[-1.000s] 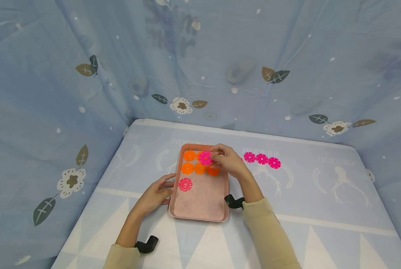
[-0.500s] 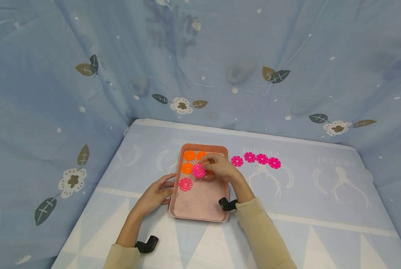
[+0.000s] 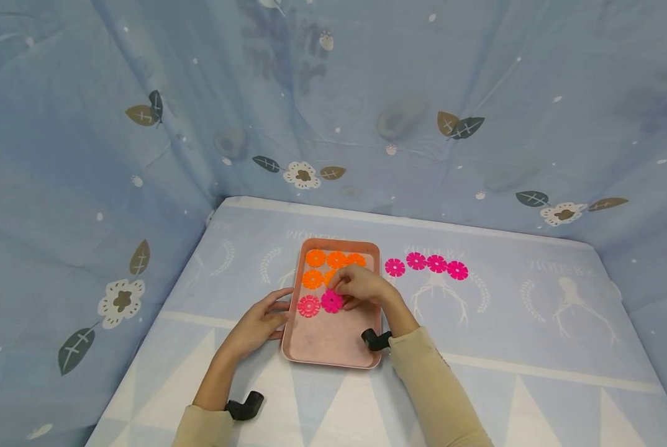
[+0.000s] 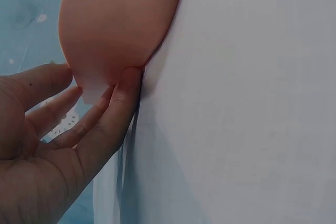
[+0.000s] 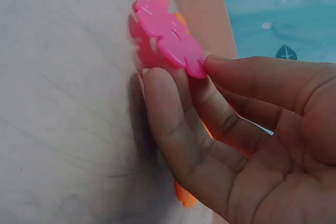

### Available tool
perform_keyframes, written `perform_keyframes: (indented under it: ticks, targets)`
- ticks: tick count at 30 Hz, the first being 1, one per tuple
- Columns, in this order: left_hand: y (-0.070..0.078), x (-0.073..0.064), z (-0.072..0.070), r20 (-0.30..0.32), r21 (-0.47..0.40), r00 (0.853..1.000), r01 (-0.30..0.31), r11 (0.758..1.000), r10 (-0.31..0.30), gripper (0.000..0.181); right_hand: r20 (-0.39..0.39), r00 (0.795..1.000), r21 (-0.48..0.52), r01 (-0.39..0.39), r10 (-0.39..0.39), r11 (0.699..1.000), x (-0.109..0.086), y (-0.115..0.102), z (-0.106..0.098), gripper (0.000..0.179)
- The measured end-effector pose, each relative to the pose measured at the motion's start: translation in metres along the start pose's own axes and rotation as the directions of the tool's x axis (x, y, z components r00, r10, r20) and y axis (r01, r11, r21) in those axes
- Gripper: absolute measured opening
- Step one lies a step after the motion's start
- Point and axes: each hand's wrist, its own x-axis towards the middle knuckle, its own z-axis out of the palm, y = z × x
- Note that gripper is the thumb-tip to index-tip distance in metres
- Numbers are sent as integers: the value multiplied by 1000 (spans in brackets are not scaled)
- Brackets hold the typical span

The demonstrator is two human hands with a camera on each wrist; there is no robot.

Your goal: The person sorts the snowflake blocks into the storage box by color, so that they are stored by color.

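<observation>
Over the middle of a pink tray (image 3: 330, 341), my right hand (image 3: 361, 284) pinches a magenta flower-shaped plastic disc (image 3: 331, 302) by its edge. The right wrist view shows thumb and fingers on that disc (image 5: 170, 35), which is tilted close to the tray floor. A coral-pink disc (image 3: 308, 306) lies just left of it. Orange discs (image 3: 315, 258) lie in rows at the tray's far end, some partly hidden by my right hand. My left hand (image 3: 258, 326) rests its extended fingers against the tray's left outer side; the left wrist view shows the fingertips touching the wall (image 4: 118, 19).
Right of the tray, a row of several magenta discs (image 3: 426, 263) lies on the patterned tablecloth (image 3: 512, 310). Blue printed curtains (image 3: 367, 112) stand behind and at both sides. Each wrist wears a black device (image 3: 246, 406).
My right hand has carried the magenta disc from over the orange discs toward the near side, beside the coral-pink disc. The left hand and tray have stayed in place.
</observation>
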Motion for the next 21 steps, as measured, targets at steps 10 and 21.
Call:
perform_keyframes:
  ticks: [10,21]
  targets:
    - [2,0,2,-41,9,999,22,1000,-22,51,-23,1000,-143,-12,9,990,-9,-9,-5,14]
    - [1,1,1,-43,8,999,30,1000,-29,51,-113,991,-44,71,-75,997,-26,-7,-26,19]
